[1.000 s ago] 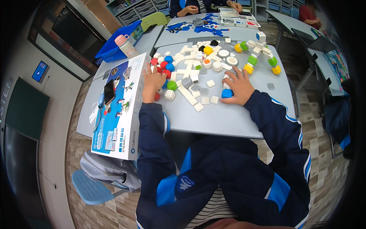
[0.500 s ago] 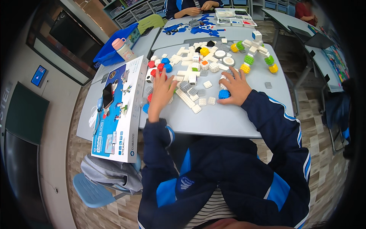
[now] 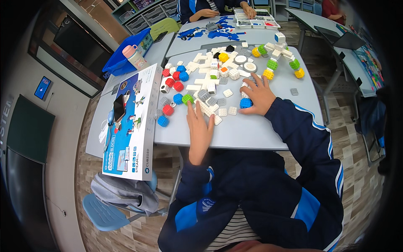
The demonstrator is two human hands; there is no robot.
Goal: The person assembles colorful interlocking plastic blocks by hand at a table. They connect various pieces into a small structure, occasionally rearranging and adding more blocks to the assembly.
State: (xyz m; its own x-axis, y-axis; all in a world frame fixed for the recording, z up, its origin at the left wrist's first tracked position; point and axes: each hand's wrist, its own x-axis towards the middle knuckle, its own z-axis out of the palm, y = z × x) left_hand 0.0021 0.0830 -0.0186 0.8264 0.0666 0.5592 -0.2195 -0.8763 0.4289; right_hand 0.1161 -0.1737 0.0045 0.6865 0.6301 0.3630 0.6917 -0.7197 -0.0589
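Observation:
My left hand (image 3: 199,129) is over the near part of the table, fingers stretched out and apart, holding nothing. Its fingertips reach a green knobbed block (image 3: 187,99); I cannot tell whether they touch it. Beside that lie a blue block (image 3: 178,98), a red block (image 3: 168,110) and another blue block (image 3: 163,121). Toward the right, my right hand (image 3: 259,97) curves around a row of blocks, its thumb by the blue end block (image 3: 245,103). White blocks in that row are partly hidden under the fingers. Between the hands lie several flat white square plates (image 3: 222,112).
A figure of white, green and yellow blocks (image 3: 277,54) stands at the far right. A large box (image 3: 132,122) bears a phone (image 3: 119,108) on the left. Behind it are a bottle (image 3: 135,57) and blue bin (image 3: 121,56). Another person's hands (image 3: 249,11) are across the table.
My left hand has moved right and nearer, away from the red and blue blocks, which are now uncovered. My right hand stays around its row. The other person's hand has reached into the white tray.

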